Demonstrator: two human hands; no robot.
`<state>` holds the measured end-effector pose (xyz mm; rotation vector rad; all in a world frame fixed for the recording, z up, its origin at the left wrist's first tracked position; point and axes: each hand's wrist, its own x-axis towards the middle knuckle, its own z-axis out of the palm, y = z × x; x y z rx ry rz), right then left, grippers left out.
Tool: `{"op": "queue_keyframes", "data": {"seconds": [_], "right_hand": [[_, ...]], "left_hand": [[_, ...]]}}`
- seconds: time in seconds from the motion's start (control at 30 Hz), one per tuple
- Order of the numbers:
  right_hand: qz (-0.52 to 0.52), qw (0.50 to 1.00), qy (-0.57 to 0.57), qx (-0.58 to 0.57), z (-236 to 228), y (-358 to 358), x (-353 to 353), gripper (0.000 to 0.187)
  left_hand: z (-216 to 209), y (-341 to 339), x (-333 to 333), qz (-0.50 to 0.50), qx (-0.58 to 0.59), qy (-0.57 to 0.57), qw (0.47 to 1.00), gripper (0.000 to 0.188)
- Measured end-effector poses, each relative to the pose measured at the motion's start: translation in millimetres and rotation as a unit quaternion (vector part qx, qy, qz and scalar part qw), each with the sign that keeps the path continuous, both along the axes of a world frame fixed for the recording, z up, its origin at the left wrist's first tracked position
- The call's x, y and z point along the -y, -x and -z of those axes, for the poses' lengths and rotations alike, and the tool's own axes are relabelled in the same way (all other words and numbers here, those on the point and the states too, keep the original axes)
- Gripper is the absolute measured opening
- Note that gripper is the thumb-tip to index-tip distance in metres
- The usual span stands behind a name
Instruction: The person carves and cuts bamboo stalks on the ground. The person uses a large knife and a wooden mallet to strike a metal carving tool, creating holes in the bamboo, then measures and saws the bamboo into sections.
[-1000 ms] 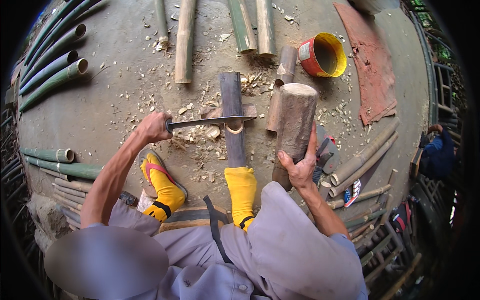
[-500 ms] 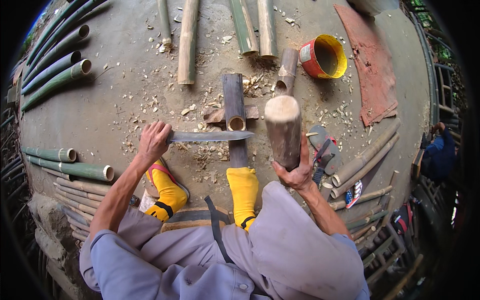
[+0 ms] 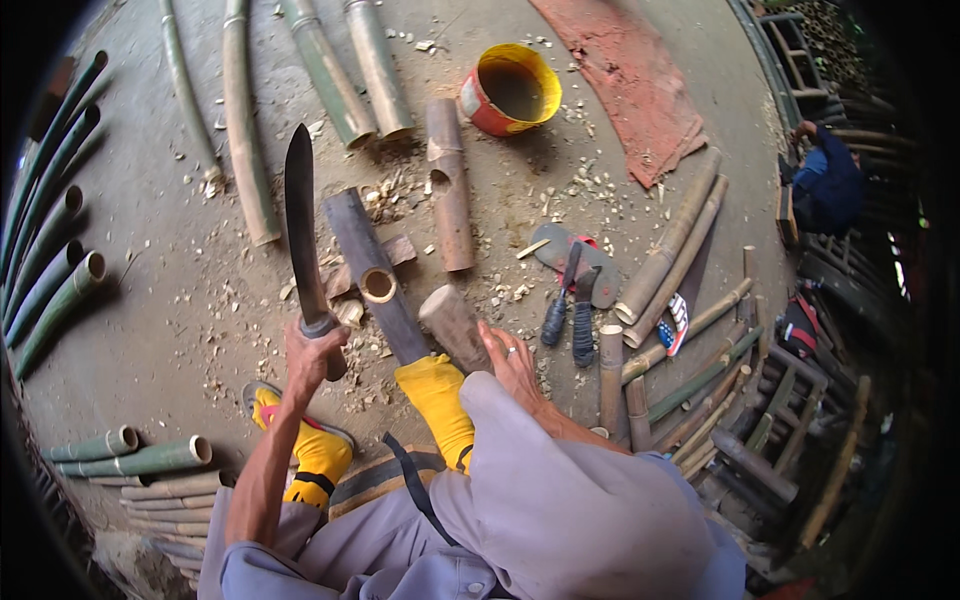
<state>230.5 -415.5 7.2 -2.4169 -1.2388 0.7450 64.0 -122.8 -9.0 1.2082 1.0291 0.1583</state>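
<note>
My left hand [image 3: 312, 358] is closed around the handle of a machete [image 3: 300, 215], whose long dark blade points up and away. My right hand [image 3: 515, 365] lies at the near end of a thick round wooden block [image 3: 452, 325], its fingers against the side; the grip is partly hidden. Between my hands lies a dark bamboo piece [image 3: 350, 232] with a round hole in its upper side. It rests across a small wood piece [image 3: 398, 250], and my foot in a yellow sock [image 3: 440, 400] presses on its near end.
Beyond are a notched bamboo piece [image 3: 452, 220] and a red and yellow bucket [image 3: 510, 90] of dark liquid. Two black-handled tools [image 3: 582, 330] rest by a sandal. Bamboo poles [image 3: 235, 120] lie at the far side, left and right. A person [image 3: 828, 180] sits at far right.
The machete has swung from lying level across the bamboo to pointing away. The wooden block has come down and tilted beside my foot. My view has turned rightward.
</note>
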Motion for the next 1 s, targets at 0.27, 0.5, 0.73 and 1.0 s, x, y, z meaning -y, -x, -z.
{"op": "queue_keyframes", "data": {"seconds": [0.27, 0.5, 0.73, 1.0], "right_hand": [[0.275, 0.905, -0.205, -0.25, -4, 4, -39, 0.071], [0.424, 0.903, -0.038, -0.057, 39, -2, 51, 0.05], [0.462, 0.879, 0.06, -0.096, 31, -12, 51, 0.046], [0.449, 0.886, 0.076, -0.085, 36, -18, 60, 0.051]], "left_hand": [[-53, -120, 110, 0.203, 0.208, -0.189, 0.938, 0.056], [-4, -45, 63, -0.024, -0.02, -0.252, 0.967, 0.051], [49, 9, 48, 0.095, -0.153, -0.334, 0.925, 0.058], [62, 4, 46, 0.159, -0.209, -0.411, 0.873, 0.046]]}}
